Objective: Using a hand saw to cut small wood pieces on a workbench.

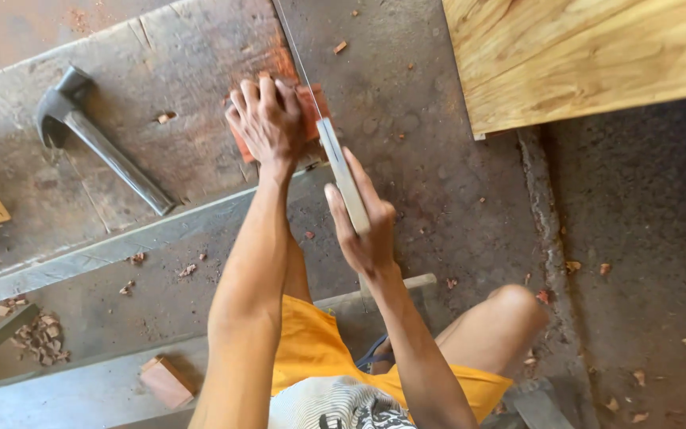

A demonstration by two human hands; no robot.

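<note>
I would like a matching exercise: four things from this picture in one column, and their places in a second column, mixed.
1. hammer
2. left hand
3. right hand
4. pale wood panel

a. top right corner
b. pressing on the reddish wood block
c. lying at the left on the workbench
d. gripping the saw

Pairs: 1-c, 2-b, 3-d, 4-a

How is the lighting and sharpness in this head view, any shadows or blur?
Head view: warm daylight, fairly even; soft shadow beside the hammer; the saw in the right hand is slightly smeared; the left hand and reddish block look reasonably sharp; no glare.
</note>
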